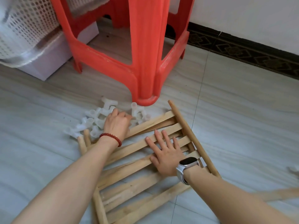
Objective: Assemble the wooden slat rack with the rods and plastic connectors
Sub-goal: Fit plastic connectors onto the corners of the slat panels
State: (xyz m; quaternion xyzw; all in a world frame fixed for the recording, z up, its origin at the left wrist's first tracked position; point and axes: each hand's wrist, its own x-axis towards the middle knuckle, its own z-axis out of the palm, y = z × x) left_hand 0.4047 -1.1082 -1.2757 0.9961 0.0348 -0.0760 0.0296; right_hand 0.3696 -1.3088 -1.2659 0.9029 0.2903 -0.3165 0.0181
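I am seeing two bare hands working on a pale grey tiled floor (226, 102). The left hand (116, 122), with a red bead bracelet (111, 138) on its wrist, is reaching into a heap of translucent white plastic connectors (90, 122); I am counting roughly a dozen, several blurred together, so the number is uncertain. Its fingertips are hidden among them, and I cannot tell whether it is grasping one. The right hand (165, 152), wearing a pale smartwatch (188, 163), is lying flat with fingers straight and spread, pressing on the loose pale wooden slats (129, 149) and holding nothing. I am counting about eight slats, overlapping, their long axes running from lower left up to upper right. One round wooden rod (192, 138) is crossing their right ends, pointing from lower right up toward a red plastic stool (142, 62). Two more rod ends (84, 139) are showing beside the connectors, and another rod (100, 207) is lying at the slats' lower left. A white perforated plastic basket (24, 25) is sitting at upper left.
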